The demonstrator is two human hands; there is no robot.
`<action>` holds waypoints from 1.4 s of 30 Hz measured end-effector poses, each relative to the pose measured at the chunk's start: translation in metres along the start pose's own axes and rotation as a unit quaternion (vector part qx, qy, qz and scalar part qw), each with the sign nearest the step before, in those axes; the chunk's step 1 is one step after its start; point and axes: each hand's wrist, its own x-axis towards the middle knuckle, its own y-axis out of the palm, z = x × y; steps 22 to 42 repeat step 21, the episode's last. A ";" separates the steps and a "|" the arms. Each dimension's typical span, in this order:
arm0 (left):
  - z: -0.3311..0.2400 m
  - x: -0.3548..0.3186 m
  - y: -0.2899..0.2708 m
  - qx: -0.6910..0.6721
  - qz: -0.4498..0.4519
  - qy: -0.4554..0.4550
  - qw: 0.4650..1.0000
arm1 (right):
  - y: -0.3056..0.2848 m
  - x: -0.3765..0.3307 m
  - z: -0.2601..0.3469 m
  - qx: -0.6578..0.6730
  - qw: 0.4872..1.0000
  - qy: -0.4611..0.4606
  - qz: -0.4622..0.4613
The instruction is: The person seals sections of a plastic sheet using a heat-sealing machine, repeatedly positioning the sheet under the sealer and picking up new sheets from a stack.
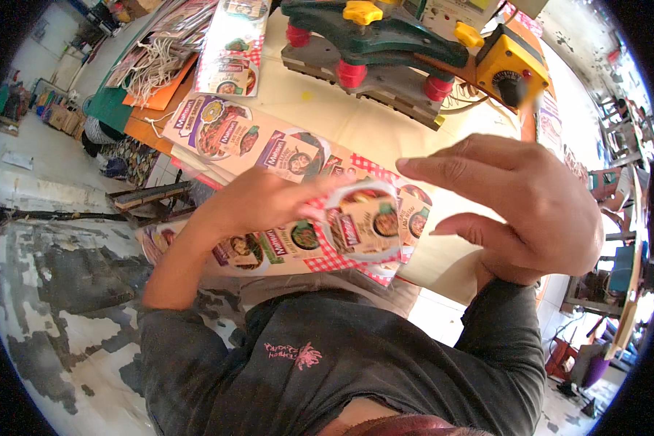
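Observation:
My left hand (263, 207) has its thumb and fingers closed on a long printed strip (287, 243) with food pictures and a red checked border. The strip lies across my lap side of the table, its left part passing under my forearm. My fingertips are slightly blurred. Just right of the strip's end, my right hand (519, 200) is raised, thumb and fingers apart, holding nothing visible. Beyond my left hand, a similar printed strip (218, 134) slants on a stack. Another upright printed strip (229, 54) lies farther back.
At the far side stands a dark green clamp-like machine (385, 47) with red and yellow knobs. Beside it sits a yellow control box (512, 65) with a black dial. White strings (156, 69) and more printed sheets are piled at the far left. A cream sheet (309, 94) covers the table.

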 end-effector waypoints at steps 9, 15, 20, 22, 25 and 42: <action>-0.023 0.057 0.004 0.159 0.068 0.197 0.965 | 0.002 0.000 -0.001 -0.008 0.998 0.043 0.037; -0.002 0.099 0.025 0.072 0.033 0.258 0.963 | 0.001 0.001 -0.001 -0.008 0.998 0.046 0.038; 0.000 0.112 0.035 0.054 0.034 0.251 0.966 | 0.000 -0.001 -0.001 -0.013 0.999 0.037 0.027; 0.001 0.113 0.037 0.062 0.038 0.253 0.965 | 0.000 -0.002 -0.001 -0.012 0.999 0.039 0.025; 0.001 0.113 0.037 0.062 0.038 0.253 0.965 | 0.000 -0.002 -0.001 -0.012 0.999 0.039 0.025; 0.001 0.113 0.037 0.062 0.038 0.253 0.965 | 0.000 -0.002 -0.001 -0.012 0.999 0.039 0.025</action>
